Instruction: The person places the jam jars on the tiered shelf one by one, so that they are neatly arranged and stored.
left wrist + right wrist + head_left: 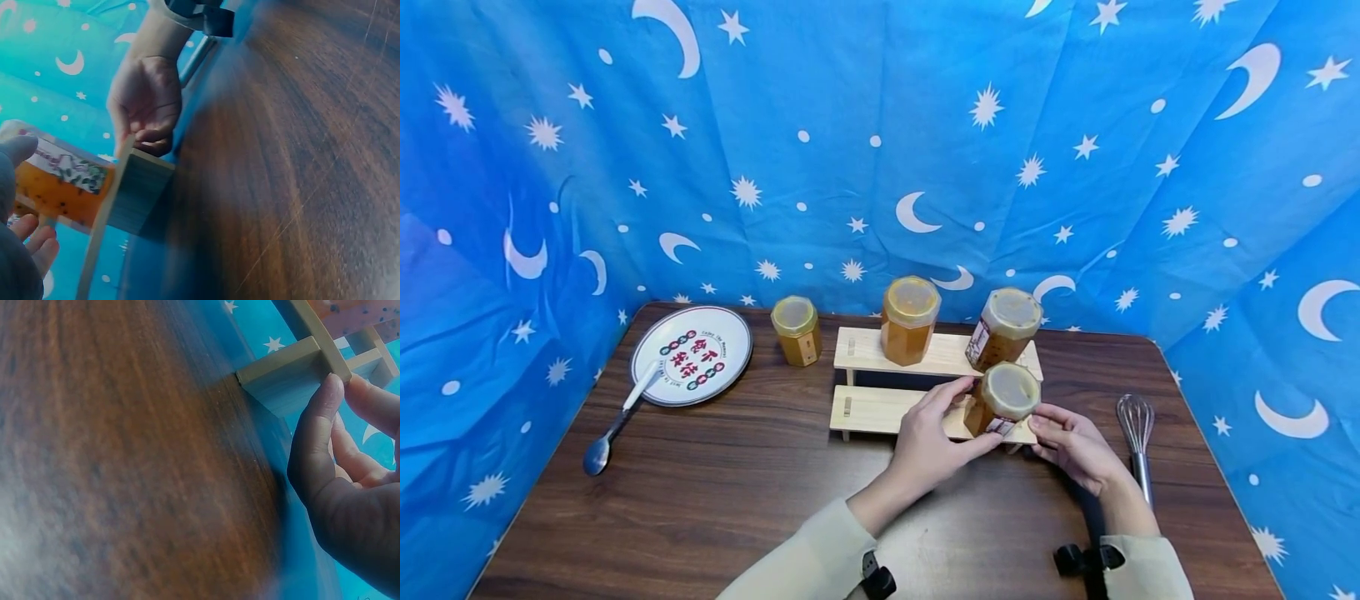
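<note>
A two-tier wooden rack [871, 408] stands toward the back of the table. At the right end of its lower tier is a honey-coloured jar [1009, 393] with a translucent lid and a patterned label. My left hand [927, 433] holds this jar, fingers behind and thumb in front. My right hand [1078, 446] pinches the right end of the lower board [320, 339] between thumb and index finger. On the upper tier stand an amber jar [910, 325] and, to its right, a labelled jar with dark specks [1006, 329].
A smaller honey-coloured jar [797, 333] stands left of the rack. Farther left is a white plate [730, 333] with red lettering, a white-handled spoon [617, 425] leaning on its rim. A whisk [1137, 437] lies right of my right hand. Starry blue cloth [820, 167] hangs behind.
</note>
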Demonstrator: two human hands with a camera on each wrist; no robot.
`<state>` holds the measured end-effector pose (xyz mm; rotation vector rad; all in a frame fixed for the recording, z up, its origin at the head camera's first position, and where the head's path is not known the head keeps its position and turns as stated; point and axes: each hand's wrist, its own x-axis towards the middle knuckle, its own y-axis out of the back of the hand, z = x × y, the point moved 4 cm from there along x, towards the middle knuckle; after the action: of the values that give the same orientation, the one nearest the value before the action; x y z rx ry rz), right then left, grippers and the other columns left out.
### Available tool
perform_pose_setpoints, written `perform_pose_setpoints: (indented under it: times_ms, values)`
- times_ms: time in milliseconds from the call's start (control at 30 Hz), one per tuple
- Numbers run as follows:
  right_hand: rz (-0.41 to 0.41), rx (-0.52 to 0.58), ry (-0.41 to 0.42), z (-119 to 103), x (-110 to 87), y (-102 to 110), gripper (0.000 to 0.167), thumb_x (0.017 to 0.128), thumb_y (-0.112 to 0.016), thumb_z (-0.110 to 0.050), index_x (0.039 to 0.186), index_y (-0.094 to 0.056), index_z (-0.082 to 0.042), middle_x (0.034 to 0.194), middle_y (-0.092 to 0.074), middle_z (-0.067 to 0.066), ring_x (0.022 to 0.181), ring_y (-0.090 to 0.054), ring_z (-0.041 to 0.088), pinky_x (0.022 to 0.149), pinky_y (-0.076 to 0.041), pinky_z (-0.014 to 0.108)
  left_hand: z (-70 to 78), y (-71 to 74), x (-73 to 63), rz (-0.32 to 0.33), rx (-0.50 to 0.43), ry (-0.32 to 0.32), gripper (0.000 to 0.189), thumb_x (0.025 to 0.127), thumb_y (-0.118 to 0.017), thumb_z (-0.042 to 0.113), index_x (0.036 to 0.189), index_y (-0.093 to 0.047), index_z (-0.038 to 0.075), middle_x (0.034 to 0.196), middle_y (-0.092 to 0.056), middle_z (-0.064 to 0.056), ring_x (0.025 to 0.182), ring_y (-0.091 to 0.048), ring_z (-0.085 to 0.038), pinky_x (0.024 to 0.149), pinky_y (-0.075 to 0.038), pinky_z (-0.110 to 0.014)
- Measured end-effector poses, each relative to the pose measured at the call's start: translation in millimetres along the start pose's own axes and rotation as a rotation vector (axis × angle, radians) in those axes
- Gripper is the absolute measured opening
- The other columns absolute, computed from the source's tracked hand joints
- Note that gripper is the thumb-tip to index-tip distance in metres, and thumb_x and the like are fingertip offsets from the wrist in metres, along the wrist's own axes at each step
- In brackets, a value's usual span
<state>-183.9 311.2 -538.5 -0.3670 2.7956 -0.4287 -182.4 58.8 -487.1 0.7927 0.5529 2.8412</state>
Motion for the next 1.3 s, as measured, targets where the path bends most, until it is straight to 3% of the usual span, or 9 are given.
perform_pose_setpoints:
  times_ms: [200, 333, 500, 667, 800, 933, 1133, 1300]
  values:
    - [0.004, -0.005, 0.005, -0.8, -0.5, 0.8, 0.024, 0.106, -0.052, 0.003, 0.115, -0.065, -0.015, 0.103, -0.07, -0.003, 0.092, -0.067, 0.008, 0.077, -0.06, 0.026, 15.6, 26.9, -0.3, 0.063, -0.079, -0.062, 0.065, 0.082, -0.091, 0.03, 0.139, -0.062, 0.014, 0.132, -0.067, -0.003, 0.118, -0.066, -0.017, 0.099, -0.055, -0.032]
    - [0.007, 0.002, 0.008, -1.0, -0.5, 1.3, 0.024, 0.106, -0.052, 0.003, 0.115, -0.065, -0.015, 0.103, -0.07, -0.003, 0.092, -0.067, 0.008, 0.078, -0.06, 0.027, 26.1, 51.6, 2.2, 0.13, -0.062, -0.134, 0.065, 0.082, -0.091, 0.024, 0.139, -0.062, 0.011, 0.133, -0.067, -0.004, 0.119, -0.064, -0.016, 0.101, -0.053, -0.031]
    - [0.0, 0.005, 0.01, -1.4, 0.2, 1.0, 0.025, 0.106, -0.052, 0.003, 0.114, -0.066, -0.015, 0.103, -0.071, -0.003, 0.092, -0.067, 0.008, 0.078, -0.06, 0.027, 29.5, 91.5, 10.7, 0.293, -0.016, -0.222, 0.06, 0.081, -0.09, 0.018, 0.134, -0.065, 0.005, 0.13, -0.069, -0.01, 0.117, -0.065, -0.022, 0.1, -0.054, -0.036]
    - [0.002, -0.011, 0.006, -2.2, 2.0, 0.5, 0.024, 0.105, -0.054, 0.003, 0.115, -0.066, -0.015, 0.104, -0.071, -0.003, 0.093, -0.067, 0.008, 0.079, -0.06, 0.027, 12.6, 136.3, 21.3, 0.501, 0.022, -0.253, 0.053, 0.08, -0.088, 0.013, 0.127, -0.068, 0.0, 0.125, -0.07, -0.015, 0.118, -0.064, -0.029, 0.102, -0.051, -0.042]
    - [0.003, -0.026, -0.001, -2.9, 3.1, 0.5, 0.024, 0.105, -0.054, 0.003, 0.116, -0.066, -0.015, 0.105, -0.07, -0.003, 0.093, -0.066, 0.008, 0.079, -0.06, 0.027, -11.1, 166.6, 25.0, 0.629, 0.002, -0.174, 0.069, 0.077, -0.09, 0.006, 0.137, -0.058, -0.001, 0.134, -0.065, -0.014, 0.126, -0.057, -0.029, 0.107, -0.045, -0.051]
    - [-0.005, -0.031, -0.002, -3.5, 2.9, 0.3, 0.025, 0.105, -0.053, 0.004, 0.116, -0.066, -0.015, 0.105, -0.07, -0.002, 0.092, -0.066, 0.008, 0.078, -0.06, 0.027, -40.6, 184.9, 24.7, 0.678, -0.039, -0.039, 0.086, 0.078, -0.091, 0.004, 0.15, -0.043, 0.004, 0.146, -0.054, -0.009, 0.136, -0.049, -0.025, 0.111, -0.041, -0.053]
    - [-0.006, -0.034, -0.002, -3.3, 1.8, 0.9, 0.025, 0.105, -0.053, 0.004, 0.116, -0.066, -0.015, 0.105, -0.07, -0.003, 0.091, -0.066, 0.008, 0.078, -0.06, 0.027, -86.4, 197.3, 23.7, 0.615, 0.013, 0.159, 0.085, 0.084, -0.089, 0.02, 0.153, -0.04, 0.011, 0.151, -0.047, -0.005, 0.141, -0.042, -0.018, 0.114, -0.038, -0.051]
    - [-0.001, -0.03, -0.009, -1.3, 1.0, 2.3, 0.025, 0.105, -0.053, 0.004, 0.116, -0.066, -0.015, 0.104, -0.07, -0.003, 0.092, -0.066, 0.008, 0.078, -0.06, 0.027, -119.7, 199.3, 23.5, 0.525, 0.024, 0.314, 0.092, 0.081, -0.091, 0.023, 0.155, -0.038, 0.011, 0.152, -0.046, -0.013, 0.142, -0.042, -0.025, 0.117, -0.035, -0.052]
